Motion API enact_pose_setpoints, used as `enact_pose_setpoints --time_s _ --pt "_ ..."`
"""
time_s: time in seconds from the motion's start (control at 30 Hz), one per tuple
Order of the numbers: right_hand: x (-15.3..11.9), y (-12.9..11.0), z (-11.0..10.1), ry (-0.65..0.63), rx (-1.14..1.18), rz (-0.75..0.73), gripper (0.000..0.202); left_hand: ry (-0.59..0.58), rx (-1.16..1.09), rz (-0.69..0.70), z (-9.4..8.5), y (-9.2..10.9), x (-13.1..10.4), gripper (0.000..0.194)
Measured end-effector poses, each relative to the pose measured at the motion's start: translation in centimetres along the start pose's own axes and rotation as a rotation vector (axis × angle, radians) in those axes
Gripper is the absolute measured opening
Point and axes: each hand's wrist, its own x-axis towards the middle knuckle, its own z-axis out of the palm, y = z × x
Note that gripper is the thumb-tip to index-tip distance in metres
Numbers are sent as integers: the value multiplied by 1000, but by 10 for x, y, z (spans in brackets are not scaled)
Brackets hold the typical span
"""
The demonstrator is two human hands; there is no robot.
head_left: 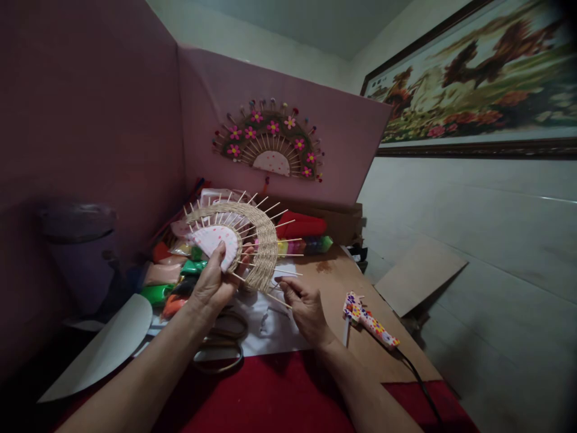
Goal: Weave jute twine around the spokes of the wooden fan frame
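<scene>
My left hand (214, 281) is closed around the half-round base of a fan (265, 252), its thumb on the white, pink-spotted face. Thin wooden sticks spread out from the base like rays, and a wide band of brown twine is woven between them. At the band's lower right end, my right hand (306, 307) is closed in a pinch. A thin strand of twine (276, 285) seems to run into its fingertips, close to the lowest sticks. Below the fan, a pair of scissors (220, 365) lies partly behind my left forearm.
A flowered glue gun (372, 322) with a black cord lies on the brown board at right. Coloured clay packets (164, 273) are piled at left, beside a white half-round sheet (108, 349). A finished flowered fan (273, 141) hangs on the pink panel behind.
</scene>
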Motion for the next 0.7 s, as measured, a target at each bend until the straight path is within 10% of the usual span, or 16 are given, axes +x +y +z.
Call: enact_pose_setpoints --time_s 0.7 --pt "-1 -5 -18 281 -457 -246 14 78 113 109 -10 0 11 18"
